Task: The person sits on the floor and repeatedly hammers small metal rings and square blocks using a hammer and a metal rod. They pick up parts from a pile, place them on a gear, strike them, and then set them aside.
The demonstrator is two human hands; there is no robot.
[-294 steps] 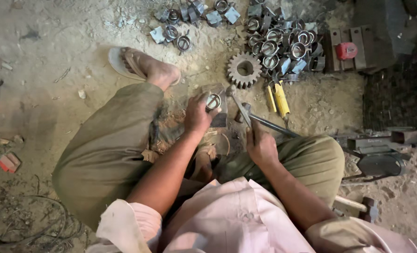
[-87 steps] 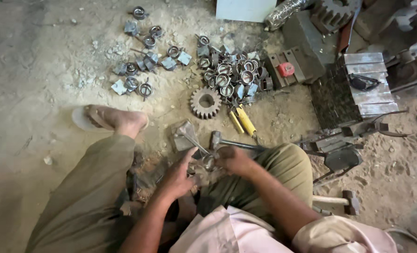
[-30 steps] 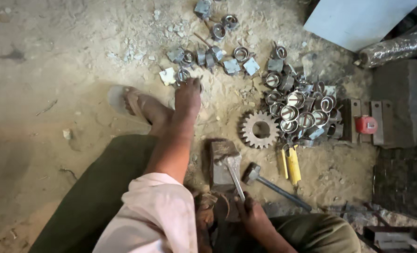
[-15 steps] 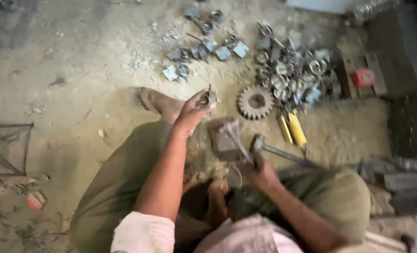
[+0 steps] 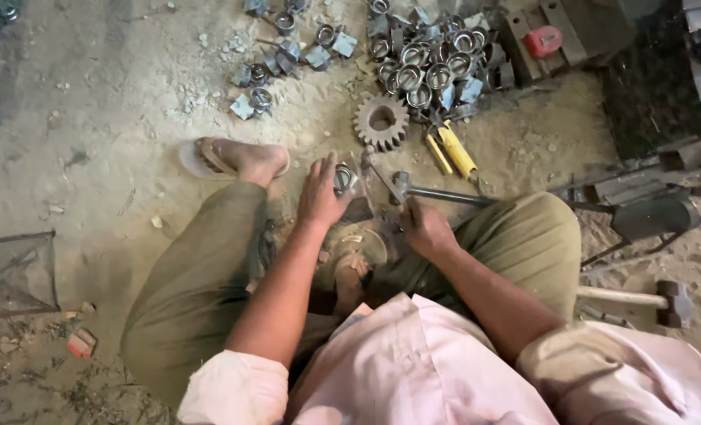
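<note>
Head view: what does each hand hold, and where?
Left hand grips a small metal ring part by its side. Right hand appears to hold a thin rod at its lower end.

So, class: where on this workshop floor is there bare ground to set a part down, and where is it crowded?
Bare dirt lies left of the sandalled foot, above the wire frame. It is crowded around the gear, the ring pile and the block between both hands.

Left hand [image 5: 323, 193], a second ago stretched out to the scattered metal fittings [image 5: 287, 55] on the dirt floor, now drawn back and setting one ring-shaped fitting [image 5: 343, 178] on the small metal block [image 5: 358, 206] before the knees.
</note>
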